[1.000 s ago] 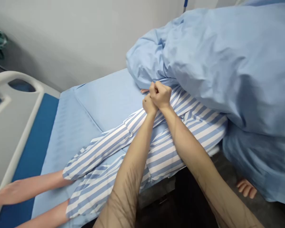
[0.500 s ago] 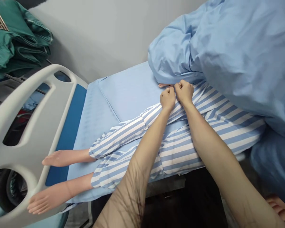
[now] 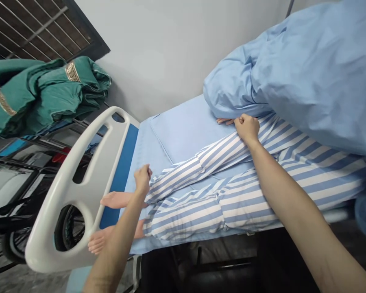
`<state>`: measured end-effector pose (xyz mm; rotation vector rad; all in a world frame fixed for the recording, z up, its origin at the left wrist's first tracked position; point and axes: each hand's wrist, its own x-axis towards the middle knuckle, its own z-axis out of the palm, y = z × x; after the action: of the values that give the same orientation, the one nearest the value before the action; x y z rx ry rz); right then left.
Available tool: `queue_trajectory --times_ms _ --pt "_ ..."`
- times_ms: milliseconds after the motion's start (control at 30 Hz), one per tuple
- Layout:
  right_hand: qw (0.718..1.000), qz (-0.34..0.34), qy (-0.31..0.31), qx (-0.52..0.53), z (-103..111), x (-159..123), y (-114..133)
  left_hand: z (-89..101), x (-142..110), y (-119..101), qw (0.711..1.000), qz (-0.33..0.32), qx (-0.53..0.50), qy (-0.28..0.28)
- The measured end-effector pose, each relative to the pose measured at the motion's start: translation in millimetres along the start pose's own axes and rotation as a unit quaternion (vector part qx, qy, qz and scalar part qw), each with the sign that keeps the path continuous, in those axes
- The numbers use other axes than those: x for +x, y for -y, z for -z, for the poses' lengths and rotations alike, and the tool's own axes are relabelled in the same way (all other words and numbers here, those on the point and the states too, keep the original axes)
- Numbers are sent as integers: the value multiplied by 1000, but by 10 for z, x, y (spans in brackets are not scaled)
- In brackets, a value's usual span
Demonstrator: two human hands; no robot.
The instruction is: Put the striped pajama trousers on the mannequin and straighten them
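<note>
A lying figure, its feet smooth like a manikin's, wears blue-and-white striped trousers (image 3: 183,215). My right hand (image 3: 247,127) is closed on the trousers at the far leg's upper thigh, beside the figure's fingers (image 3: 225,121). My left hand (image 3: 142,179) is curled shut at the far trouser cuff, above the ankle; whether cloth is between its fingers is hidden. The far foot (image 3: 114,199) lies just beyond my left wrist. My left forearm partly covers the near foot (image 3: 99,240). A bunched blue quilt (image 3: 311,81) covers the upper body.
The figure lies on a bed with a light blue sheet (image 3: 183,122). A white bed-end board (image 3: 45,228) stands at the left. Beyond it are folded green cloths (image 3: 64,93) on a rack and a wheel (image 3: 68,228). A grey wall (image 3: 171,53) runs along the far side.
My left hand has left its place beside my right hand and moved down the leg to the cuff. My right hand stays at the thigh. The view has swung left.
</note>
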<state>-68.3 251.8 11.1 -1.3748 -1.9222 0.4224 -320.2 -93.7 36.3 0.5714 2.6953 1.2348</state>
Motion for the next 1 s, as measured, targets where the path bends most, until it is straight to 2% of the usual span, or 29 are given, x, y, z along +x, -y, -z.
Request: queue_trajectory --times_ms 67,133,233,300,400,500,600,700,767,867,1000 --pt "1000 3 -1 -3 13 -11 -16 33 -85 333 999 12 37 -38" --pt "1000 12 -1 -7 22 -33 -36 -22 -137 551 992 15 91 -84" --pt "999 37 -4 -2 5 -123 13 -97 -132 655 983 25 160 -82" --pt "998 62 10 20 -42 -257 183 -103 -110 641 980 29 187 -62" --pt "988 98 61 102 -142 -620 728 -84 -102 609 975 39 216 -45" --pt "959 132 154 199 -207 -1147 1519 -76 -120 606 972 49 229 -36" --pt "924 216 222 225 -260 -1690 2253 -70 -141 617 973 51 223 -33" --pt "907 267 254 203 -440 -2109 2643 -52 -154 626 974 52 219 -26" --pt "909 262 281 160 -653 -2299 2683 -40 -155 634 975 45 215 -19" --pt "914 232 328 66 -979 -2467 2564 -42 -150 658 978 29 208 -16" --pt "915 227 333 -4 -1185 -2543 2428 -78 -160 707 978 9 208 -17"
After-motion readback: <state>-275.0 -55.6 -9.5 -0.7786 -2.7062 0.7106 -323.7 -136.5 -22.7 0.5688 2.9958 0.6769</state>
